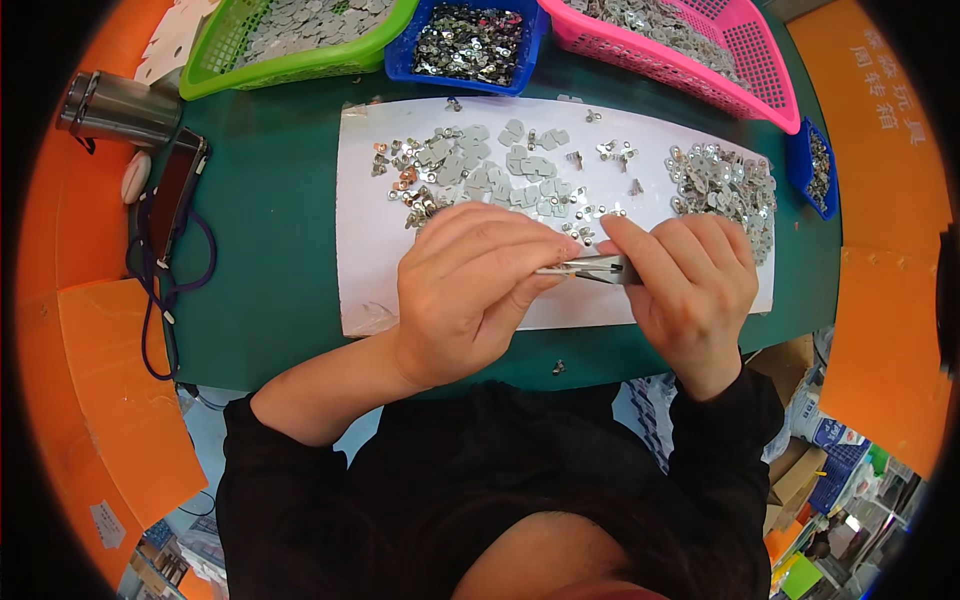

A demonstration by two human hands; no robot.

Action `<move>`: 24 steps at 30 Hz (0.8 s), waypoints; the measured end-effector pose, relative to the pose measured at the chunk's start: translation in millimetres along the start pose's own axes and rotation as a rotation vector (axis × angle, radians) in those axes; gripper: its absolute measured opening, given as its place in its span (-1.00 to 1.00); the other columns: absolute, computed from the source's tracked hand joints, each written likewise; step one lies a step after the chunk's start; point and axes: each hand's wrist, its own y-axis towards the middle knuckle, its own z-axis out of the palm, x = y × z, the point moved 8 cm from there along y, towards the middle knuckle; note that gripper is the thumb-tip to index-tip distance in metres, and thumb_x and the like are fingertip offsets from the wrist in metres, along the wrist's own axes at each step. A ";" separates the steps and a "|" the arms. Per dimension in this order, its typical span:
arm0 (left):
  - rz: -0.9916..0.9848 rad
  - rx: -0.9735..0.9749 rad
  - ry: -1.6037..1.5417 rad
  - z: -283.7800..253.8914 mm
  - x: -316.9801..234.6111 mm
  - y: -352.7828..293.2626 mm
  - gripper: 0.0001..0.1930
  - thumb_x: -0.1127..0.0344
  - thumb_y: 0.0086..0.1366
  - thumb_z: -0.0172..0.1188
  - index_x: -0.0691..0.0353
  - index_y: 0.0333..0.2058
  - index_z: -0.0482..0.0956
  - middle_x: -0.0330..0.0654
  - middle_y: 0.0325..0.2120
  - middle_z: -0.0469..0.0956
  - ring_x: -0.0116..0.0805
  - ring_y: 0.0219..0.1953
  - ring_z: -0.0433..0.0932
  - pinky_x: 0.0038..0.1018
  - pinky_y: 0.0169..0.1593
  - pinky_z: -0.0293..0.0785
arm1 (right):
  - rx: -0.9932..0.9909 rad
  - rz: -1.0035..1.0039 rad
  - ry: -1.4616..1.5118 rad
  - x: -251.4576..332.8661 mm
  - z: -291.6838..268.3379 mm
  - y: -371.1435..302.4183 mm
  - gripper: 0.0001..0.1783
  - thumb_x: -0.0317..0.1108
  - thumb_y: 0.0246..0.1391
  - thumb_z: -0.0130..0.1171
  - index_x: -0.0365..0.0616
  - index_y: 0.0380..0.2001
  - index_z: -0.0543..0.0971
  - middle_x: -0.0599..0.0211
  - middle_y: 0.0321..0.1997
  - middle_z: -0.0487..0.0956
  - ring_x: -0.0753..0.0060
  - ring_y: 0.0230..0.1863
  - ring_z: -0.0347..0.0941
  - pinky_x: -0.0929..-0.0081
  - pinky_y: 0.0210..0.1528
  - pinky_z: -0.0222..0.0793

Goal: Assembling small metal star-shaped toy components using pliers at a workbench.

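My right hand (695, 280) is wrapped round a pair of pliers (607, 268), whose metal jaws point left. My left hand (460, 285) is closed in a pinch at the tips of the jaws. Between its fingers a thin, pale metal piece (552, 270) shows only in part. Both hands are held above a white board (372, 265) on the green table. Beyond them lie scattered flat grey plates (488, 180) and small shiny metal clips (425, 205). A heap of grey-and-silver pieces (722, 190) covers the board's right side.
Along the far edge stand a green basket (300, 72), a blue bin (455, 82) and a pink basket (690, 88), all with metal parts. A small blue tray (822, 190) sits far right. At left are a steel flask (130, 108) and a phone (175, 190) with a cord.
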 end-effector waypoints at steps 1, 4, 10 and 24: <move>-0.002 0.000 0.001 -1.4 -1.2 -0.1 -0.83 0.38 0.17 0.34 0.19 -0.23 0.69 -0.22 -0.29 0.68 -0.24 -0.29 0.63 -0.38 -0.16 0.45 | 0.076 0.042 0.076 -1.7 3.5 2.1 -0.75 -0.48 -0.13 0.38 -0.06 -0.29 0.68 0.41 -0.57 0.41 0.34 -0.45 0.40 0.42 -0.28 0.29; -0.207 0.045 -0.147 -5.1 9.9 1.5 -0.86 0.46 0.38 0.12 0.39 -0.22 0.61 -0.05 -0.28 0.66 -0.22 -0.21 0.62 -0.44 -0.11 0.49 | 0.282 0.256 0.413 -19.5 20.7 -4.0 -0.85 -0.42 -0.05 0.34 -0.15 -0.34 0.65 0.37 -0.56 0.48 0.37 -0.48 0.45 0.46 -0.33 0.30; -0.285 0.081 -0.310 -1.2 16.1 4.2 -0.86 0.47 0.40 0.10 0.39 -0.28 0.60 -0.07 -0.33 0.65 -0.35 -0.31 0.58 -0.48 -0.20 0.47 | 0.818 0.525 1.193 -13.4 45.1 -15.5 -0.58 -0.11 0.31 0.08 -0.26 -0.42 0.64 0.35 -0.49 0.61 0.58 -0.42 0.53 0.55 -0.33 0.37; -0.151 0.109 -0.111 -1.9 4.2 4.3 -0.91 0.52 0.33 0.16 0.40 -0.36 0.60 -0.10 -0.47 0.60 -0.39 -0.46 0.51 -0.52 -0.37 0.40 | 1.012 0.617 1.451 -2.6 58.7 -27.5 -0.39 0.02 0.41 -0.09 -0.28 -0.48 0.64 0.36 -0.58 0.56 0.61 -0.56 0.46 0.57 -0.43 0.32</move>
